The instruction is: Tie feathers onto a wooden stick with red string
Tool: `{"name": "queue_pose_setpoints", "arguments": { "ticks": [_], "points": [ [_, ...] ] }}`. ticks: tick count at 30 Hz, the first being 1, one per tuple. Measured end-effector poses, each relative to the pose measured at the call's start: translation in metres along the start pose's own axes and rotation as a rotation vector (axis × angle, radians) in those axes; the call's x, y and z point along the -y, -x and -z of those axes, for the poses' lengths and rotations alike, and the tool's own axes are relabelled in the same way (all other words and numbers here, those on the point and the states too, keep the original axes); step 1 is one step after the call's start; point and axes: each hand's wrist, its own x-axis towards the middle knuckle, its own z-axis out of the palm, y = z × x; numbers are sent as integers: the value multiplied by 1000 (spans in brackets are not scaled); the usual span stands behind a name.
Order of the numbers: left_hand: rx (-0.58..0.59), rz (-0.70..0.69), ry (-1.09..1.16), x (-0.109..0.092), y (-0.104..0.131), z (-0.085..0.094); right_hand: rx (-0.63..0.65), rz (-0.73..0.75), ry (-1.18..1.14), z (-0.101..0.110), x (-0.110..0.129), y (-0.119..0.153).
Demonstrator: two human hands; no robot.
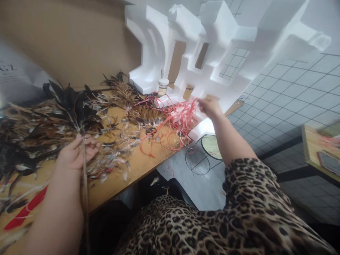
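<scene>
My left hand (79, 150) pinches a long thin stick (85, 184) just below its feathered top. Dark feathers (74, 108) fan out around that upper end, and the stick runs down past my forearm. My right hand (209, 106) reaches out to the tangle of red and pink string (183, 115) at the table's right end. Its fingers are bent at the edge of the tangle and blurred, so I cannot make out whether a strand is between them.
Feathers in brown and black bunches (34, 124) and loose bits cover the wooden table (143, 173). White foam packing (183, 39) stands behind the string, near a small lidded jar (163, 86). A round-topped stool (211, 145) is below the table's edge. A phone (329, 163) lies far right.
</scene>
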Motion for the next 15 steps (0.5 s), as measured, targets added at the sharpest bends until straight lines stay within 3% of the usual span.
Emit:
{"name": "queue_pose_setpoints", "arguments": {
  "ticks": [1, 3, 5, 6, 9, 10, 15],
  "points": [
    [-7, 3, 16, -1, 0, 1, -100, 5, -49, 9, 13, -15],
    [-37, 1, 35, -2, 0, 2, -427, 59, -298, 27, 40, -41],
    [-48, -9, 47, -2, -1, 3, -595, 205, -360, 37, 63, -57],
    [-45, -14, 47, -3, -1, 4, -564, 222, -324, 38, 72, -62],
    [-39, -8, 8, -1, -3, 6, -246, 55, -195, 35, 95, -71],
    [-46, -2, -15, 0, -4, 6, -194, 24, -208, 33, 103, -75],
    [-57, -8, -49, 1, -3, 5, -325, 239, -316, 43, 143, -103]
  ]
}}
